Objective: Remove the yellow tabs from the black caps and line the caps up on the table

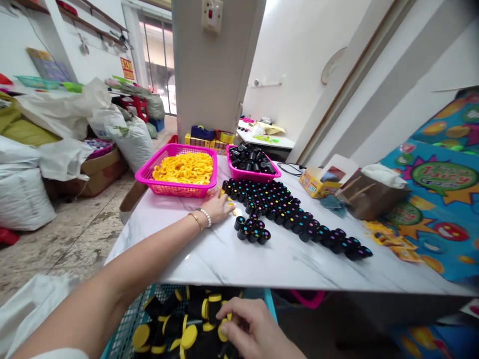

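In the head view, at six o'clock, the right hand (258,326) curls thumb and forefinger over black plastic cylinders with yellow lids (189,337) in a turquoise lattice basket (270,301); whether they pinch one, I cannot tell. They look light, stiff, smooth, best gripped round their sides. Toward eight o'clock, the left hand (217,208) extends its fingers, pinch unclear, beside small yellow pieces (235,212).

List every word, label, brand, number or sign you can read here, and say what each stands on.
"Juicy", on the large green label of the blue packaging; the line beneath looks like "Gum", the one above is too blurred.
Too blurred or small to read: the red wall sign, the yellow box, the smaller green label.
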The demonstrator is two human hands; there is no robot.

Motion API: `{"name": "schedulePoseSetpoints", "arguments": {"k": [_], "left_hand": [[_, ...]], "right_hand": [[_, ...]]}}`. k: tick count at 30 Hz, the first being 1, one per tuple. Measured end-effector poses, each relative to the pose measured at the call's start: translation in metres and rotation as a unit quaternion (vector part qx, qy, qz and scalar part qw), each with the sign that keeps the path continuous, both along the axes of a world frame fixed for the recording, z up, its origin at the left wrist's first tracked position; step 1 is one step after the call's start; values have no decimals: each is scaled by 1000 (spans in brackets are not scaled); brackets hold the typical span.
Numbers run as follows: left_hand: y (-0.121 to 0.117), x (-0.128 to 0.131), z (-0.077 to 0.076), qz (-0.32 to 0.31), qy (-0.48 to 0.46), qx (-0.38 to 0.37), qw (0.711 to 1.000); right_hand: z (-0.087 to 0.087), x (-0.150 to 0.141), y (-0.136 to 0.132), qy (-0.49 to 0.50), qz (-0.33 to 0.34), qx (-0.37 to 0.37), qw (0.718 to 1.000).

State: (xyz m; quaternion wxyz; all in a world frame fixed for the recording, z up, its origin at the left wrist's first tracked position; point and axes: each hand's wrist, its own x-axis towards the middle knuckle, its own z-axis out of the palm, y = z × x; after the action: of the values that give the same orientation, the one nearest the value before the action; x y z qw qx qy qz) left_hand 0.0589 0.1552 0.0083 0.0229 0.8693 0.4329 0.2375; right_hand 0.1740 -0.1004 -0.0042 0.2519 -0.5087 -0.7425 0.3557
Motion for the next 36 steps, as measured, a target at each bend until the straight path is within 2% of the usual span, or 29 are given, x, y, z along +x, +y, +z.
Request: {"name": "schedulePoseSetpoints", "arguments": {"k": [3, 7, 10, 13, 16, 20, 24, 26, 29, 31, 34, 36], "left_hand": [[-14, -8, -2, -17, 32, -4, 999], [-55, -34, 2, -41, 79, 0, 996], [-85, -55, 9, -28, 90, 4, 996], [-101, -60, 16, 0, 84, 35, 996], [-98, -43, 17, -10, 63, 60, 996], [-70, -14, 10, -63, 60, 54, 995], [-46, -12, 6, -47, 80, 69, 993], [-51, -22, 12, -35, 59, 81, 994], [-86, -39, 31, -10, -54, 77, 996], [-121, -45, 44, -17, -160, 18, 987], [-166, -45, 54, -154, -209, -177, 949], [-179, -41, 52, -215, -198, -289, 912]], "right_hand": [[-7, 7, -5, -1, -12, 1, 1000], [-9, 13, -15, 12, -23, -19, 999], [-8, 14, -20, 19, -28, -33, 999], [-7, 12, -21, 25, -21, -36, 999], [-6, 5, -18, 27, -12, -21, 999], [-3, -5, -15, 16, -6, 9, 1000], [-4, -6, -17, 17, -11, 12, 1000], [-7, -2, -20, 31, -17, 11, 999], [-9, 9, -20, 94, -54, -16, 994], [-4, 16, -16, 181, -113, -49, 976], [10, 26, -1, 323, -173, -71, 928], [17, 31, 10, 356, -174, -68, 916]]}}
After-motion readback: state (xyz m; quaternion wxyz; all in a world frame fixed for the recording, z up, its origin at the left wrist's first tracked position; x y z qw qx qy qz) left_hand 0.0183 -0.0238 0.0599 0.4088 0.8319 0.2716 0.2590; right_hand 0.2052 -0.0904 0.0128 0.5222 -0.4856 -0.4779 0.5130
